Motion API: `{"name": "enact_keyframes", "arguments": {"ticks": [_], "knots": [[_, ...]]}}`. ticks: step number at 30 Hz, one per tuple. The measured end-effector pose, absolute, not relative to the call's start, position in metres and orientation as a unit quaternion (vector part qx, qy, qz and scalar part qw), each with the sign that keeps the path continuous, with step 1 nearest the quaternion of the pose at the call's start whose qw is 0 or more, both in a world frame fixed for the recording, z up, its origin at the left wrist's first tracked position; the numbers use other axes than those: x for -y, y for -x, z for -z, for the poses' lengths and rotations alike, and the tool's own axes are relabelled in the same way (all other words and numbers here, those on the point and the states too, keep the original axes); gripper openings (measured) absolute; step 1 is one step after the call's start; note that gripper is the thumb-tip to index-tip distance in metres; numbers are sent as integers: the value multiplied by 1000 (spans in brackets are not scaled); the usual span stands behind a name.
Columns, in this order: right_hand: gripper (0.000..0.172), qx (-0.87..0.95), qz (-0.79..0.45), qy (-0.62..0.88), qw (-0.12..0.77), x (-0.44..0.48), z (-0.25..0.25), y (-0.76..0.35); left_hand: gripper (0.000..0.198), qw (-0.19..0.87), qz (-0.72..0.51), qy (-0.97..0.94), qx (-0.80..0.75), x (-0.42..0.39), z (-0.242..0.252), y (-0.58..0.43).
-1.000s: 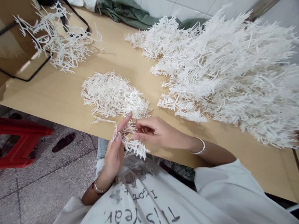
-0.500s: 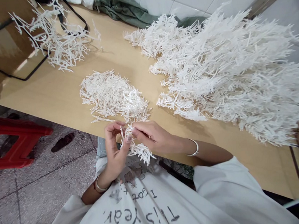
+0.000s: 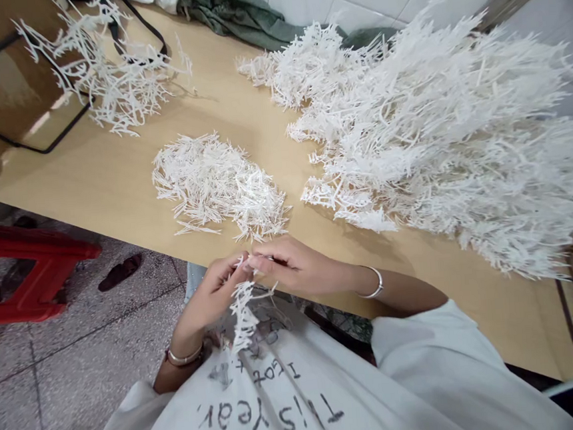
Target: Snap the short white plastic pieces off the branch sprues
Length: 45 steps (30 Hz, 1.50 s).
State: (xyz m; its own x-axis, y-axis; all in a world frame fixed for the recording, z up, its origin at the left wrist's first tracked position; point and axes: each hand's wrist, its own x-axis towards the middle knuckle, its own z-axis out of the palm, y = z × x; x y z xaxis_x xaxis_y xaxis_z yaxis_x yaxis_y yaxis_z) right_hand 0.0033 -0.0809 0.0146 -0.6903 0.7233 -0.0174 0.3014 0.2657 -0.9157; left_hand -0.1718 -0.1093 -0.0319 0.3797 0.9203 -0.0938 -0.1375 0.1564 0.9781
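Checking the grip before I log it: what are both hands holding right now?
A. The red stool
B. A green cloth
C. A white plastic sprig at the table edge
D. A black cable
C: the left hand and right hand pinch one white plastic sprig between them, over the lap at the table edge.

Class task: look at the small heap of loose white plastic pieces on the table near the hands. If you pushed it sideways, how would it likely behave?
The small heap would probably scatter, since its thin pieces lie loose and crisscrossed. It looks light for its size: slender slivers with gaps between. The pieces seem stiff, as they lie straight on the table.
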Motion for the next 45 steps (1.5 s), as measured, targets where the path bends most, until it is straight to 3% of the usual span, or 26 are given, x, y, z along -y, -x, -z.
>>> {"name": "enact_keyframes", "arguments": {"ticks": [8,14,18,21,24,27,30,33,37,40,45], "knots": [[44,636,-689,240,251,85,-12,-4,40,829,-408,-311,-224,118,20,164],[41,513,-788,191,283,83,-1,-1,45,876,-357,-281,-161,105,22,160],[41,464,-800,213,315,75,2,-4,44,844,-423,-244,-223,100,23,159],[41,606,-672,282,319,68,-1,-8,42,829,-439,-242,-248,100,23,156],[36,778,-409,373,298,62,-6,-11,40,818,-446,-261,-252,101,23,155],[30,844,-188,430,259,56,-6,-14,38,777,-464,-298,-304,102,24,154],[29,858,-45,465,215,49,1,-16,38,746,-478,-320,-336,101,27,153],[29,849,21,490,196,45,8,-18,39,719,-498,-328,-358,100,31,151],[37,834,23,506,218,43,12,-20,35,683,-524,-328,-389,103,37,148],[31,840,45,486,235,42,13,-22,35,662,-545,-333,-393,107,41,146],[37,847,72,458,259,41,18,-26,36,625,-551,-356,-424,111,40,143]]}}
